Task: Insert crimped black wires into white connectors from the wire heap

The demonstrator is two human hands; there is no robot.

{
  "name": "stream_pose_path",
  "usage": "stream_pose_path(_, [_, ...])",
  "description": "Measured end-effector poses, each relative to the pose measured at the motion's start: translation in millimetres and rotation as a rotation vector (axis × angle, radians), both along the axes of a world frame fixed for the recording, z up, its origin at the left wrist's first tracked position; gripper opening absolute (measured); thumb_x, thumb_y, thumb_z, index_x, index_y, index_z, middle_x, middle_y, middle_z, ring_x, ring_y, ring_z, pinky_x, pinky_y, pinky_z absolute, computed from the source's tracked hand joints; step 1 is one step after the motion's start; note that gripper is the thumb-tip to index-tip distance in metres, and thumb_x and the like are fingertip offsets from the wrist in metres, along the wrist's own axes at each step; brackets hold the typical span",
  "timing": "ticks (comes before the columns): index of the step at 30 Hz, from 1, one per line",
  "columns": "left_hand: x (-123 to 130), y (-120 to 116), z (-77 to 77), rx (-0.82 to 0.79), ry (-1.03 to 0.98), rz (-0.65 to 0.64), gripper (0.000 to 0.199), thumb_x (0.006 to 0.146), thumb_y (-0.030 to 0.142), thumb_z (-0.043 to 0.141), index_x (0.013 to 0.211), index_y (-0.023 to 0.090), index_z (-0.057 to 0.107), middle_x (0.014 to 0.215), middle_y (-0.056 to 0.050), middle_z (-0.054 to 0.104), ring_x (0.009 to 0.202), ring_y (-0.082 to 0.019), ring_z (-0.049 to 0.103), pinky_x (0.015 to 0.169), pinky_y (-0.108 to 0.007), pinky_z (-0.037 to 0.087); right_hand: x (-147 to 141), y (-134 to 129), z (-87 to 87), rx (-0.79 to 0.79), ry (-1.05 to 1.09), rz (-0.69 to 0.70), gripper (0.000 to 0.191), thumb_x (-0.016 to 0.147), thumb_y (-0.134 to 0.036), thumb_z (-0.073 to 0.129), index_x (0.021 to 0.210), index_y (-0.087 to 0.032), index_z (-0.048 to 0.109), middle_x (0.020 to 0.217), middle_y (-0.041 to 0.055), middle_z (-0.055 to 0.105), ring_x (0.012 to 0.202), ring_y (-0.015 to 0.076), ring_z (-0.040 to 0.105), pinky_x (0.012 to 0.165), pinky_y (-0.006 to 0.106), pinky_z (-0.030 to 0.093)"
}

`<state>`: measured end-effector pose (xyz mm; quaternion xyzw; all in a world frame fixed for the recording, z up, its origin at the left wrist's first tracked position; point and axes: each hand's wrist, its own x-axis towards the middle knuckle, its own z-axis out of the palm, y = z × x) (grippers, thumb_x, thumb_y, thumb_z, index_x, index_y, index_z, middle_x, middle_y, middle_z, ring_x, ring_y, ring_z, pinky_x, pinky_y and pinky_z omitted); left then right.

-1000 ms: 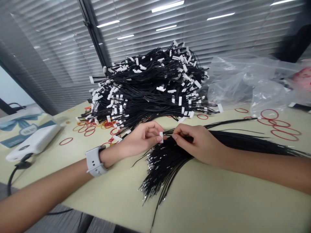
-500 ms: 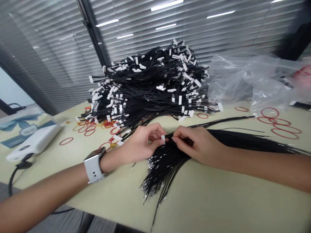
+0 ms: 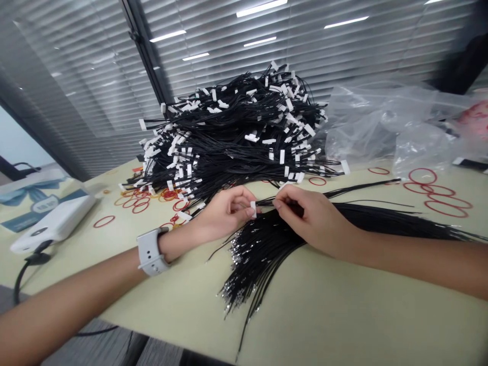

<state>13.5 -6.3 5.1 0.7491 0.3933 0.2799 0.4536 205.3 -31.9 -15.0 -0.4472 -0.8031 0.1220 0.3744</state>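
As the left hand (image 3: 226, 214) grips a white connector (image 3: 253, 209) narrowly, its black wire (image 3: 267, 202) runs nearly level rightward into the pinching fingertips (image 3: 277, 204) of the right hand (image 3: 310, 218). Both hands sit just above a loose wire bundle (image 3: 263, 259).

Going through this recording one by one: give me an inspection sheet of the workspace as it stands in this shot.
Surface: pale green tabletop, in use.
Job's things: heaped black wires with white tabs; loose black wires fanned out beneath the hands.
Clutter: red rubber bands, plastic bag, white power bank.
Grippers: nothing seen; left hand pinches a white tab, right hand pinches the loose black wires.
Cables: black cable at the white power bank.
Surroundings: window blinds behind the table.
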Motion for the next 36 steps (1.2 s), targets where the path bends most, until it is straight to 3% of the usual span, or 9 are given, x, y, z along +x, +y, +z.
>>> stream_pose_path(4, [-4.5, 5.0, -3.5, -0.011, -0.045, 0.044, 0.008, 0.074, 0.010, 0.055, 0.078, 0.013, 0.048, 0.070, -0.002, 0.058, 0.068, -0.011, 0.056, 0.068, -0.025, 0.043, 2.0, 3.3, 0.1, 0.059, 0.027, -0.043, 0.011, 0.083, -0.016, 0.040, 0.073, -0.017, 0.043, 0.061, -0.0041, 0.042, 0.054, 0.0066, 0.038, 0.053, 0.021, 0.031])
stream_pose_path(12, [-5.4, 1.2, -0.8, -0.138, -0.161, -0.018, 0.009, 0.077, 0.010, 0.053, 0.082, 0.012, 0.047, 0.071, -0.001, 0.060, 0.067, -0.009, 0.057, 0.067, -0.024, 0.043, 2.1, 2.9, -1.1, 0.259, -0.118, 0.068, 0.011, 0.085, -0.017, 0.038, 0.075, -0.016, 0.042, 0.076, 0.0018, 0.045, 0.072, 0.0113, 0.040, 0.064, 0.025, 0.034])
stream_pose_path(36, [-6.4, -1.4, 0.9, -0.177, -0.155, -0.101, 0.008, 0.078, 0.015, 0.054, 0.082, 0.014, 0.047, 0.073, -0.002, 0.061, 0.067, -0.009, 0.055, 0.060, -0.020, 0.040, 2.0, 2.2, -1.4, 0.229, -0.108, 0.058, 0.013, 0.086, -0.017, 0.037, 0.074, -0.016, 0.040, 0.074, 0.0009, 0.044, 0.067, 0.0100, 0.040, 0.060, 0.024, 0.032])
